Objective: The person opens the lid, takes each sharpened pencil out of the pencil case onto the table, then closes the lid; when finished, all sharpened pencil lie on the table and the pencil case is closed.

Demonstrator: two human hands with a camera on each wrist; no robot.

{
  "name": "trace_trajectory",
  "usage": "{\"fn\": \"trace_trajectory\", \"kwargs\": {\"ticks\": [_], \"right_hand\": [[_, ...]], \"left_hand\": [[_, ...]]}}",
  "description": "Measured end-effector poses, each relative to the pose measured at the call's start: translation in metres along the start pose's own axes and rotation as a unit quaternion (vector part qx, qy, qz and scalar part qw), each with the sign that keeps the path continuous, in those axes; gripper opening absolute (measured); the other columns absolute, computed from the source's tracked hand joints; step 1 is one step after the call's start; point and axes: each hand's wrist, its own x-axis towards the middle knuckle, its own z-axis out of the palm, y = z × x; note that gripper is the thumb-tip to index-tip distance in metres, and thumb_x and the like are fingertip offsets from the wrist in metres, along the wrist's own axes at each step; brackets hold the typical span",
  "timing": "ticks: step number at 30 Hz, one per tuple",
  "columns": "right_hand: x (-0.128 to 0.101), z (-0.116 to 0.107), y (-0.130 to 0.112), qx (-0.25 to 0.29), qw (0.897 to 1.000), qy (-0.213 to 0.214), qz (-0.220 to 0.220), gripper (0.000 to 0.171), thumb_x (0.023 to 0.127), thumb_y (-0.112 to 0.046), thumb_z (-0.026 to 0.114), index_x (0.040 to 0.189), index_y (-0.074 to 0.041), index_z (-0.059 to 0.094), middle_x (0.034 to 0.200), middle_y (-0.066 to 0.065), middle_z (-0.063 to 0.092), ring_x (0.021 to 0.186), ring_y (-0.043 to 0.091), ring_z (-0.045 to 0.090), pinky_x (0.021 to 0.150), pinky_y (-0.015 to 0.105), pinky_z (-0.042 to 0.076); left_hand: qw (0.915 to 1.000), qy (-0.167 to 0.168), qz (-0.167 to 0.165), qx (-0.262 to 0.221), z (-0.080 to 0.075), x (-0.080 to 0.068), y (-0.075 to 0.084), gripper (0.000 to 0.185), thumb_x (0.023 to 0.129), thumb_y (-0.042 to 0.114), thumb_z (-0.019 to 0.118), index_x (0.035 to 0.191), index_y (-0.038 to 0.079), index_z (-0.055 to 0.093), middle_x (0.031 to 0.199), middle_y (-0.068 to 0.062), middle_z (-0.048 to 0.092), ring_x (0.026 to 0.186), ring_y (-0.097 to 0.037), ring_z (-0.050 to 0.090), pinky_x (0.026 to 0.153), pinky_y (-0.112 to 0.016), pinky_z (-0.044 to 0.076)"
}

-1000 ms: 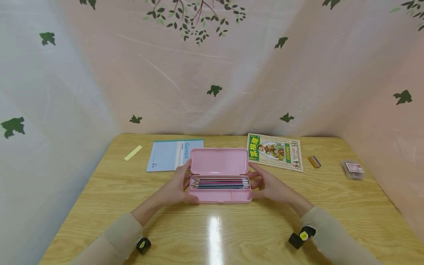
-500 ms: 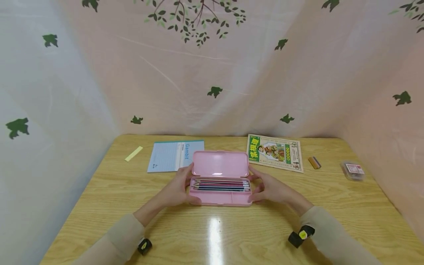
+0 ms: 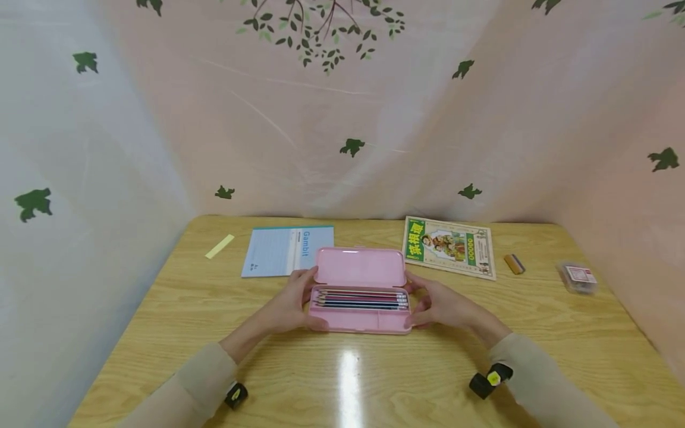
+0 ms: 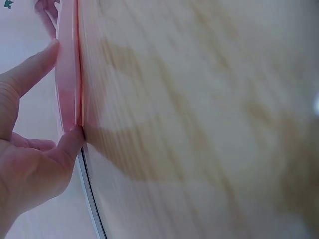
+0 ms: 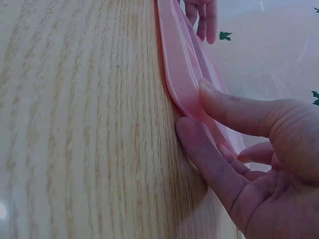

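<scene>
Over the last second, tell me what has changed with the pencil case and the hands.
The pencil case's lid has tipped further back, lying flatter and more open. Both hands, left and right, keep holding the ends of the pencil case. The pencils, notebook and booklet have not moved.

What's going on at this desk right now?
A person sits at a wooden table with a pink pencil case between both hands. The left hand grips its left end and the right hand grips its right end. The lid stands open and tilts back, and several pencils lie in a row inside. A blue notebook and a green booklet lie behind it.
</scene>
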Motion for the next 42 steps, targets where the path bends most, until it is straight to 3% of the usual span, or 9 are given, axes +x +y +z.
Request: {"fn": "trace_trajectory", "kwargs": {"ticks": [5,12,16,19,23,26,30,37,42], "right_hand": [[0.000,0.000,-0.001,-0.010,1.000,-0.005,0.000,0.106,0.084,-0.007,0.083,0.163,-0.007,0.011,0.136,0.022,0.043,0.083,0.026,0.062,0.072,0.036,0.058],[0.000,-0.001,-0.002,-0.006,1.000,-0.006,0.002,0.106,0.085,-0.006,0.082,0.163,-0.009,0.011,0.137,0.023,0.043,0.085,0.028,0.064,0.073,0.038,0.059],[-0.001,-0.001,-0.003,-0.008,1.000,-0.007,0.001,0.104,0.086,-0.007,0.081,0.163,-0.009,0.011,0.137,0.023,0.043,0.088,0.028,0.065,0.074,0.037,0.059],[-0.002,-0.001,-0.006,-0.063,0.997,0.020,-0.028,0.098,0.088,-0.008,0.080,0.162,-0.005,0.017,0.134,0.020,0.048,0.091,0.027,0.063,0.076,0.036,0.058],[-0.004,0.002,-0.015,-0.160,0.979,0.098,-0.078,0.083,0.088,-0.010,0.080,0.156,0.000,0.034,0.132,0.020,0.055,0.105,0.031,0.061,0.084,0.038,0.056],[-0.005,0.006,-0.023,-0.186,0.969,0.129,-0.099,0.073,0.088,-0.011,0.080,0.150,0.001,0.045,0.138,0.022,0.053,0.114,0.035,0.059,0.089,0.042,0.055],[-0.001,0.014,-0.028,-0.222,0.959,0.134,-0.115,0.065,0.088,-0.012,0.080,0.146,-0.001,0.052,0.142,0.024,0.050,0.119,0.036,0.057,0.095,0.046,0.052],[0.007,0.026,-0.030,-0.327,0.926,0.112,-0.154,0.065,0.085,-0.020,0.084,0.142,-0.002,0.058,0.137,0.017,0.056,0.127,0.034,0.050,0.106,0.052,0.042],[0.011,0.030,-0.032,-0.347,0.920,0.091,-0.159,0.060,0.087,-0.020,0.082,0.139,-0.001,0.060,0.136,0.015,0.058,0.125,0.032,0.052,0.105,0.051,0.042]], "left_hand": [[1.0000,-0.004,0.002,-0.001,0.001,-0.001,0.001,0.125,0.070,0.019,0.096,0.162,0.005,0.013,0.151,-0.013,0.027,0.137,-0.025,0.036,0.116,-0.040,0.030],[0.9998,0.003,-0.009,-0.016,0.000,0.001,0.001,0.121,0.068,0.021,0.097,0.161,0.003,0.021,0.151,-0.015,0.026,0.138,-0.028,0.040,0.117,-0.042,0.028],[0.9998,0.004,-0.018,0.000,-0.001,0.002,0.002,0.121,0.067,0.024,0.098,0.160,0.003,0.023,0.151,-0.015,0.025,0.139,-0.028,0.038,0.118,-0.042,0.026],[0.9996,0.004,-0.023,0.014,-0.001,0.002,0.004,0.121,0.067,0.025,0.097,0.160,0.003,0.023,0.152,-0.015,0.025,0.139,-0.029,0.035,0.118,-0.043,0.024],[0.9995,0.000,-0.022,0.021,-0.001,0.001,0.006,0.122,0.068,0.026,0.097,0.160,0.003,0.022,0.153,-0.016,0.023,0.140,-0.030,0.032,0.118,-0.044,0.024],[0.9995,-0.001,-0.021,0.021,-0.001,0.000,0.006,0.122,0.068,0.027,0.097,0.161,0.005,0.021,0.152,-0.015,0.024,0.140,-0.030,0.031,0.118,-0.045,0.024],[0.9996,-0.002,-0.019,0.018,-0.001,0.001,0.005,0.122,0.068,0.026,0.097,0.162,0.011,0.021,0.149,-0.013,0.028,0.137,-0.028,0.030,0.117,-0.045,0.025],[0.9999,-0.007,-0.013,0.005,-0.001,0.002,0.005,0.123,0.068,0.022,0.097,0.163,0.020,0.020,0.144,-0.011,0.030,0.134,-0.027,0.029,0.115,-0.042,0.030],[0.9998,-0.008,-0.013,-0.012,-0.001,0.002,0.005,0.122,0.068,0.019,0.097,0.163,0.018,0.020,0.145,-0.012,0.029,0.135,-0.028,0.030,0.116,-0.043,0.030]]}}
